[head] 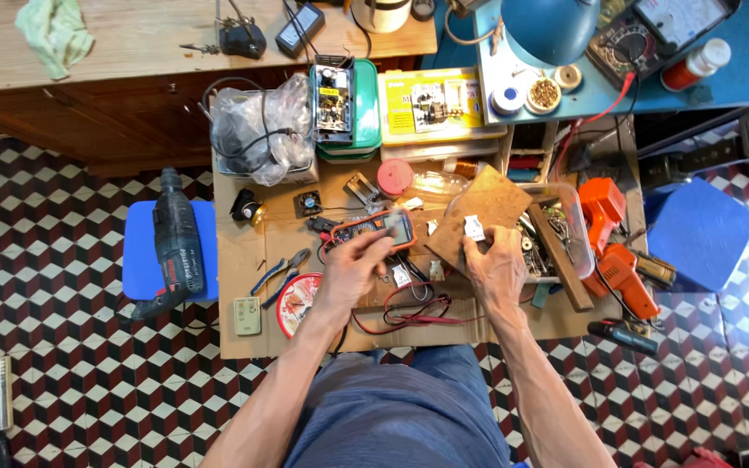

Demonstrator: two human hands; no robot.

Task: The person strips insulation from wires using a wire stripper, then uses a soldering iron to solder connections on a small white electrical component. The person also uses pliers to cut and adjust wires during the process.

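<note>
My left hand (350, 269) rests its fingers on an orange-edged handheld multimeter (381, 228) lying on the cardboard-covered work surface (240, 260). My right hand (494, 264) grips the lower edge of a brown board (487, 208) that leans over a clear plastic box of parts (565, 230); a small white component (474, 228) sits just above the fingers. Red and black test leads (413, 308) coil on the cardboard between my wrists.
Blue-handled pliers (277, 273) and a round red tin lid (295, 303) lie left of my left hand. A black power drill (175, 247) lies on a blue stool. Orange soldering guns (617, 256) sit at the right. A yellow box (431, 108), bagged cables (262, 130) and a blue lamp (550, 30) stand behind.
</note>
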